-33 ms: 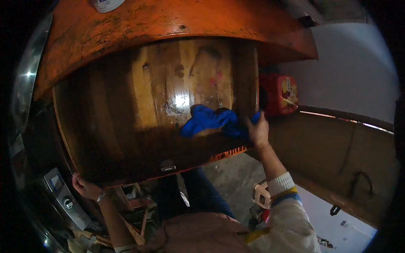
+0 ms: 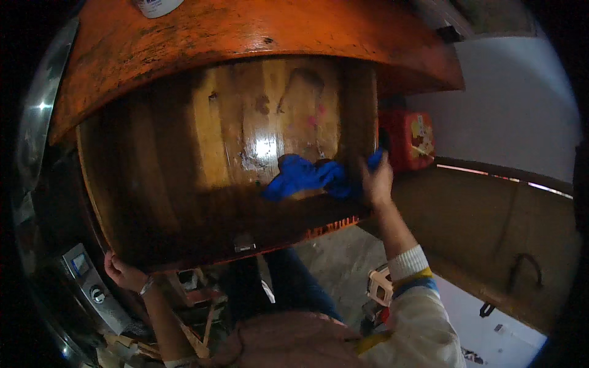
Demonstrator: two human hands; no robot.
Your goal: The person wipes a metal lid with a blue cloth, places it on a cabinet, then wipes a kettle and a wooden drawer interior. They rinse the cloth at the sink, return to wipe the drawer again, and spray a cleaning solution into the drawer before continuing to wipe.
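Observation:
A wooden drawer (image 2: 208, 147) is pulled out from beneath an orange-topped table. At its front left corner my left hand (image 2: 124, 276) is closed on the drawer's edge. My right hand (image 2: 377, 178) is at the drawer's right side wall, closed on part of a blue cloth (image 2: 300, 176) that shows above its fingers. More of the cloth lies crumpled on the drawer bottom, left of that hand; whether it is all one piece I cannot tell. Stains and pink marks dot the bare drawer boards.
The worn orange tabletop (image 2: 245, 30) arches over the drawer's back, with a white container (image 2: 158, 6) on it. A red container (image 2: 411, 140) stands right of the drawer. Farther right is a brown panel (image 2: 454, 214); a grey device with a dial (image 2: 97, 294) sits lower left.
My right hand has shifted slightly up along the drawer's right wall, with the blue cloth in it. My left hand keeps its place.

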